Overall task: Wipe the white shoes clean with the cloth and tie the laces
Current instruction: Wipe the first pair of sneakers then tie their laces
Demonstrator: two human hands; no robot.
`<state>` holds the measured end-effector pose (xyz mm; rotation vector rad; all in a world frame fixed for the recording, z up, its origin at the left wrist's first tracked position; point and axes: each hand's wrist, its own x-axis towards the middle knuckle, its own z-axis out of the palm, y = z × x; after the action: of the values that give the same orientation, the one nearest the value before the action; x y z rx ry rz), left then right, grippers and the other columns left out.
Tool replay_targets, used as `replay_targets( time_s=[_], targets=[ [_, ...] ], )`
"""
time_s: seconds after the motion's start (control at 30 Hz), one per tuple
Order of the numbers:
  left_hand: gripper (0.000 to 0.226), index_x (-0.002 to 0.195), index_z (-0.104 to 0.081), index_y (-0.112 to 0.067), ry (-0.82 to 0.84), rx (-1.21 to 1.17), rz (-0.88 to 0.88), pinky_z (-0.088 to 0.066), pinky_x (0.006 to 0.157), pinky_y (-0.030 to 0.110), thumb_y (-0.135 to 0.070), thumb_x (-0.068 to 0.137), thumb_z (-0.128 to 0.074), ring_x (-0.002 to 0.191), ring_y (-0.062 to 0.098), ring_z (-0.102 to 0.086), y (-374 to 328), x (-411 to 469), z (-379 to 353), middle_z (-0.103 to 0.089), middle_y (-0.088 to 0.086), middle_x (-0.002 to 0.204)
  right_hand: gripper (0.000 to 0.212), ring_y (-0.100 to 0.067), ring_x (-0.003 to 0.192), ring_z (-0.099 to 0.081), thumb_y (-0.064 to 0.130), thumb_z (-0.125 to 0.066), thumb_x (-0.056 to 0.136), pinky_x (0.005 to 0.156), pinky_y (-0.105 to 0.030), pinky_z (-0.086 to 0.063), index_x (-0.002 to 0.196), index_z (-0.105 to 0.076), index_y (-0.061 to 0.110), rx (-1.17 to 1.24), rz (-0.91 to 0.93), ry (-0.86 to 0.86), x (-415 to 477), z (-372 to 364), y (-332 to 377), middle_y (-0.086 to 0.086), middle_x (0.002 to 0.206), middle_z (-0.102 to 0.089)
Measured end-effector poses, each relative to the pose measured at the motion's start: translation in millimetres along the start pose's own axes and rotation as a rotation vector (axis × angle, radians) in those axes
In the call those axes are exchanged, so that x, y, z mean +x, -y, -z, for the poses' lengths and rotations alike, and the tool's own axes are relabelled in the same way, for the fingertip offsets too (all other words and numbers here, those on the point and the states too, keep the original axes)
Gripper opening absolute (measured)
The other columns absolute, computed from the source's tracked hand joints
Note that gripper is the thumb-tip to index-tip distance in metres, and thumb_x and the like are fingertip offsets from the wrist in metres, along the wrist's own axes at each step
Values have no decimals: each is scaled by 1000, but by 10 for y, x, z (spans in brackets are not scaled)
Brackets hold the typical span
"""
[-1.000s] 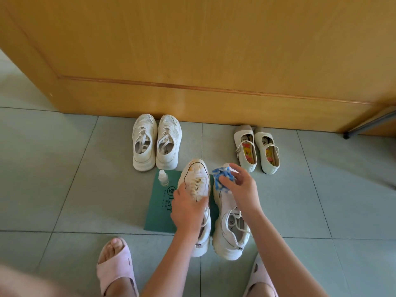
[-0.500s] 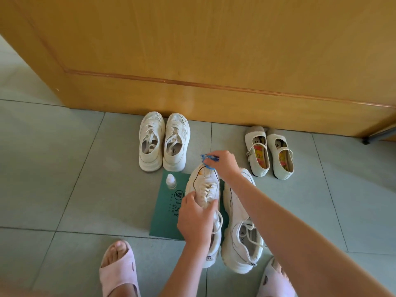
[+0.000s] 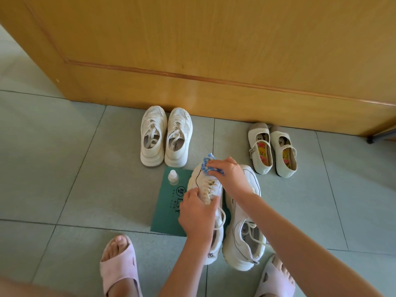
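Right hand [image 3: 230,174]: curled round the cloth [image 3: 206,165], pressing it on the toe of the shoe in hand [image 3: 198,180]
Left hand [image 3: 198,213]: clamped over the laces [image 3: 209,189] at the middle of that shoe, steadying it
Place of the work: on the green mat [image 3: 171,207], close beside the second shoe [image 3: 246,239]; touching or not, cannot tell
Risk, sliding shoe: likely with a hard push at the toe and a slack hold at the middle; worse with the heel past the mat edge on smooth tile
Risk, bottle [image 3: 173,177]: upright just left of the toe, easy to knock over with a wide sweep of the cloth
Risk, smearing: possible from rubbing on with a soiled fold; cloth too bunched to check
Risk, loose laces: undone and trailing on the second shoe, apt to snag under a wrist; no knot tied yet there
Risk, missed patches: sole edge and heel hidden under hand and forearm
Count, white laced shoes: four, two at the mat, two as a pair by the door [image 3: 153,138]
Count, strap shoes [image 3: 254,136]: two, well apart to the right
Count, slippers [image 3: 116,269]: two, pink, on the feet
Count, cloths: one
Count, bottles: one
Count, mats: one
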<state>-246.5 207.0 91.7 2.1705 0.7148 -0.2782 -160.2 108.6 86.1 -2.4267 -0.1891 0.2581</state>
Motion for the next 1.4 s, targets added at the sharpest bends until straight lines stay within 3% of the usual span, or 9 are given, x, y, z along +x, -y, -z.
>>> replay_targets(
  time_s=[0.2,0.37,0.47,0.53,0.63,0.73,0.93,1.23,1.4],
  targets=[
    [55,120,-54,-21,4,0,-12,-46,82,33,-52,76,-63,104,14,-53,9,-1,2,-56,-5,115,24,0,72,-59,13,-66,86,67,-5,-40,110,-70,14,182,-111,59,-146,172,34,3,88,-64],
    [66,125,-50,-19,16,2,-28,-45,85,33,-58,74,-64,109,14,-52,12,-19,14,-56,-6,119,19,1,61,-58,15,-62,89,55,-5,-41,106,-70,12,366,-228,-335,177,343,55,-2,81,-69],
    [68,118,-54,-20,49,-6,2,-45,86,33,-70,73,-55,108,15,-53,9,1,26,-55,-7,117,17,-11,60,-52,17,-59,91,54,-9,-39,92,-73,5,280,-242,-185,333,93,150,-4,71,-63],
    [65,108,-59,-21,50,-55,31,-48,87,40,-74,73,-45,102,15,-55,25,21,22,-59,-7,110,30,-21,65,-48,21,-52,94,67,-22,-43,76,-68,3,122,-227,-60,422,-99,172,-3,61,-56],
    [54,107,-60,-21,21,-97,32,-49,87,42,-65,77,-50,100,14,-56,47,21,3,-60,-7,109,27,-27,90,-50,13,-36,98,82,-35,-41,97,-61,3,-49,-224,45,465,-173,212,-8,83,-64],
    [54,108,-60,-20,8,-111,30,-49,85,41,-62,75,-54,99,14,-56,42,29,-18,-61,-7,107,24,-24,104,-41,12,-49,95,90,-31,-35,103,-70,6,-34,-123,70,409,-174,207,-3,102,-69],
    [56,110,-59,-23,17,-123,55,-50,84,42,-62,71,-56,101,13,-56,41,34,-4,-59,-9,107,19,-16,105,-40,6,-59,87,86,-21,-34,99,-73,11,-115,70,218,285,-178,210,-3,100,-69],
    [59,125,-54,-20,33,-141,48,-46,92,37,-55,78,-61,111,11,-52,38,23,42,-56,-8,121,18,-24,102,-45,8,-59,87,82,-28,-36,102,-69,8,-134,-64,-116,508,-189,98,-8,104,-64],
    [59,126,-53,-20,13,-120,30,-44,90,34,-55,78,-61,112,10,-51,36,15,37,-55,-8,123,22,-23,107,-51,11,-61,88,81,-23,-37,108,-69,7,72,-138,-80,436,-120,98,-9,104,-64]
  ],
)
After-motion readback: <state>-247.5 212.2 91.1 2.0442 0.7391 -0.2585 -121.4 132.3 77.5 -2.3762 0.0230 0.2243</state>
